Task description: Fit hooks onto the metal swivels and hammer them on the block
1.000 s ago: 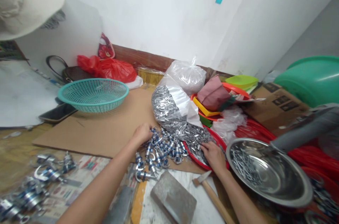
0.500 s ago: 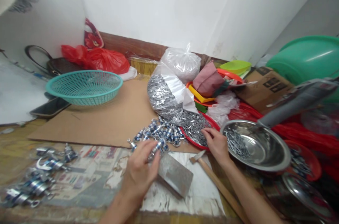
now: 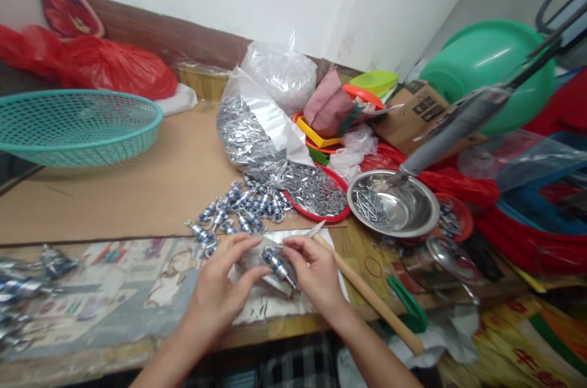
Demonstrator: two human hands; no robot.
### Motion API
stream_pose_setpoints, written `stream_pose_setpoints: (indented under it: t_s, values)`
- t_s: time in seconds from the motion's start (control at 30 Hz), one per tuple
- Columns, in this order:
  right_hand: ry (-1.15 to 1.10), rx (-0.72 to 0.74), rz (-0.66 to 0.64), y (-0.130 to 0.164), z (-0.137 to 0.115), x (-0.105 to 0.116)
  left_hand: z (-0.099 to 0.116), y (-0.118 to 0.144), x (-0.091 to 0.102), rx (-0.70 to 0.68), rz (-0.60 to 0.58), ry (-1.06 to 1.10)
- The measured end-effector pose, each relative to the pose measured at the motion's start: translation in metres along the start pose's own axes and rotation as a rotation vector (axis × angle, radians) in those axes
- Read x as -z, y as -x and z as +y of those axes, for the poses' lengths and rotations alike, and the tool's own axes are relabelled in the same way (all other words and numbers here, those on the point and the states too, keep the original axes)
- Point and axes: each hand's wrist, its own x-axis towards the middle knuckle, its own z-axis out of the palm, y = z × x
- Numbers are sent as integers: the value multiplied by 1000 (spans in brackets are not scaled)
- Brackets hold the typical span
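Note:
A blue-and-silver metal fitting [image 3: 276, 264] with a thin stem lies tilted on a grey metal block [image 3: 247, 261]. My left hand [image 3: 222, 281] is at its left, thumb and forefinger apart, the thumb tip close to the fitting. From the right, my right hand [image 3: 318, 269] comes up to the fitting with its fingertips pinched together. What they hold is too small to make out. Behind the hands is a pile of similar fittings [image 3: 247, 211]. A red tray [image 3: 328, 217] of small metal pieces stands beyond my right hand. A wooden-handled hammer [image 3: 367, 290] lies beside the block.
A steel bowl [image 3: 417, 226] holds nails, with a grey-handled tool [image 3: 449, 137] above it. A turquoise basket [image 3: 77, 153] stands on the cardboard [image 3: 183, 162]. Larger fittings [image 3: 57, 263] lie at the left. A clear bag [image 3: 247, 131] of metal pieces leans behind the pile.
My right hand has left the red tray and come to the block. My left hand has put the fitting down on the block and spread its fingers. The view has swung right.

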Motion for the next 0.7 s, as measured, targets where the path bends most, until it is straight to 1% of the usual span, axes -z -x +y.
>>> stream_pose_setpoints:
  t_s: [0.03,0.1,0.27,0.33,0.4,0.47,0.5,0.53,0.57,0.7]
  values:
    - [3,11,6,-1,-1,0,-3,-8,2,-27,-65,20]
    - [23,55,11,-1,-5,-1,-8,-20,2,-54,-141,49]
    - [66,156,-26,3,-8,-5,-16,-34,-2,-79,-242,111]
    - [35,160,-14,5,-6,-7,-16,-35,-3,-82,-271,134]
    - [-23,134,-8,8,-3,-7,-14,-34,-3,-75,-287,156]
    - [-67,121,-24,12,0,-5,-9,-30,-1,-47,-281,178]
    - [-56,150,-38,15,0,-3,-7,-27,0,-26,-269,188]
    - [-20,214,-56,17,1,-1,-3,-23,2,-1,-253,198]
    - [36,315,-76,19,1,2,0,-20,4,30,-235,206]
    - [307,813,-128,23,-4,15,13,-4,16,170,-195,195]
